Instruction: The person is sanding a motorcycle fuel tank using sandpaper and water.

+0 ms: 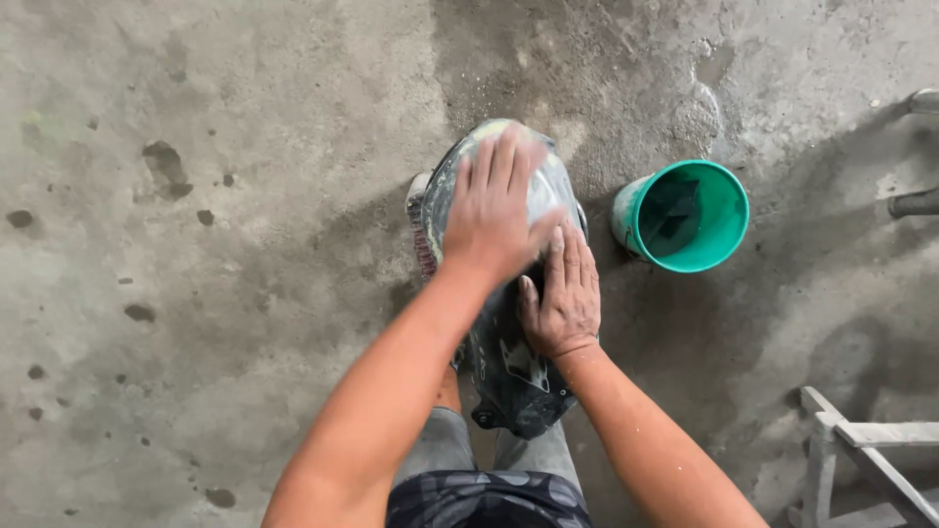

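Beside the right hand: green bucket (dark inside).

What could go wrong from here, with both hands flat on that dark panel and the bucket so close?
1. The dark curved panel stands on end between the knees; the left hand and right hand press on it with flat palms, not a grip, so it may slip on the wet-looking concrete floor.
2. The green bucket sits just beside the right hand; a slip or wide stroke might tip it.
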